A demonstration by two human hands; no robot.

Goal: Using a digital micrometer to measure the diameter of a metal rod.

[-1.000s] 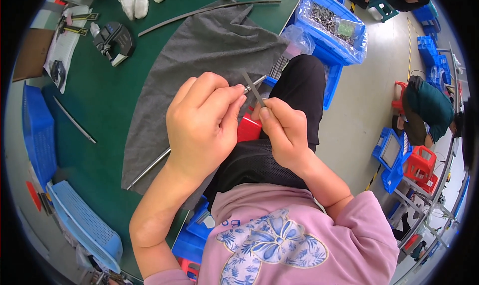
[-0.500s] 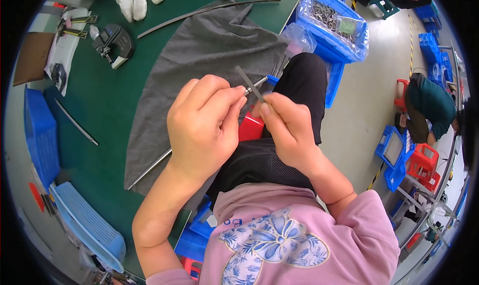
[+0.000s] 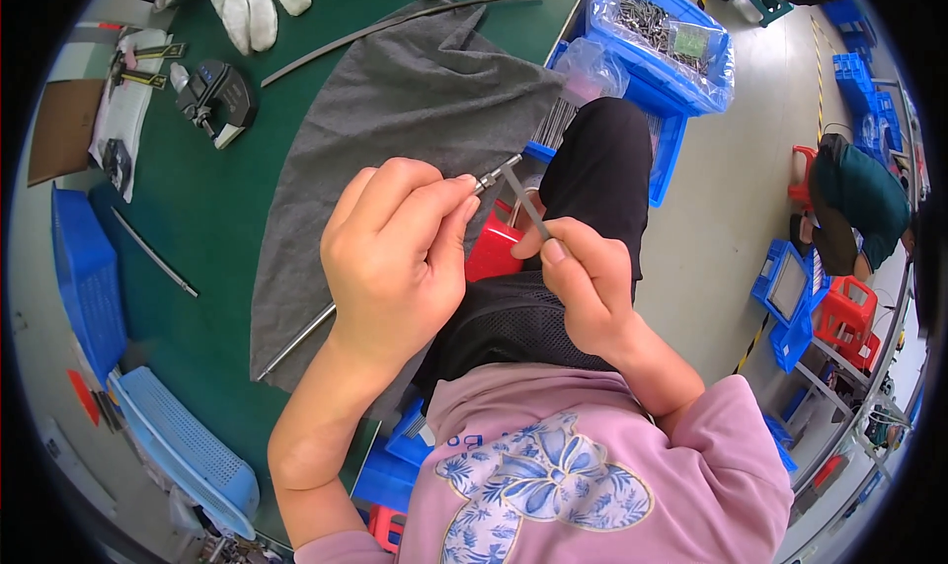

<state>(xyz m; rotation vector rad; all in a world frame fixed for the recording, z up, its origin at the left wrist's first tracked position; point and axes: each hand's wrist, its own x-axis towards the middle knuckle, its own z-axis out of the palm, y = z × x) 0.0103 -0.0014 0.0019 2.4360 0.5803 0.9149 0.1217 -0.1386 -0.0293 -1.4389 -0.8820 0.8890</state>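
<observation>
My left hand is closed around a long thin metal rod, its fingertips pinching it near the upper end. That stepped end pokes out beyond the fingers. Lower down, the rod runs behind my left wrist and slants over a grey cloth. In my right hand, a narrow flat grey strip is pinched between thumb and fingers. The strip's far end meets or crosses the rod's tip; whether they touch I cannot tell. Below the tip is a red plastic object, partly hidden.
On the green table lie a long curved strip, a micrometer-like gauge and a white glove. Blue bins with metal parts stand at right, and a light-blue basket at lower left. Another person bends over at far right.
My right hand has moved down and slightly right, drawing the strip down with it. The strip now crosses nearer the rod's tip. My left hand has shifted slightly left and still grips the rod.
</observation>
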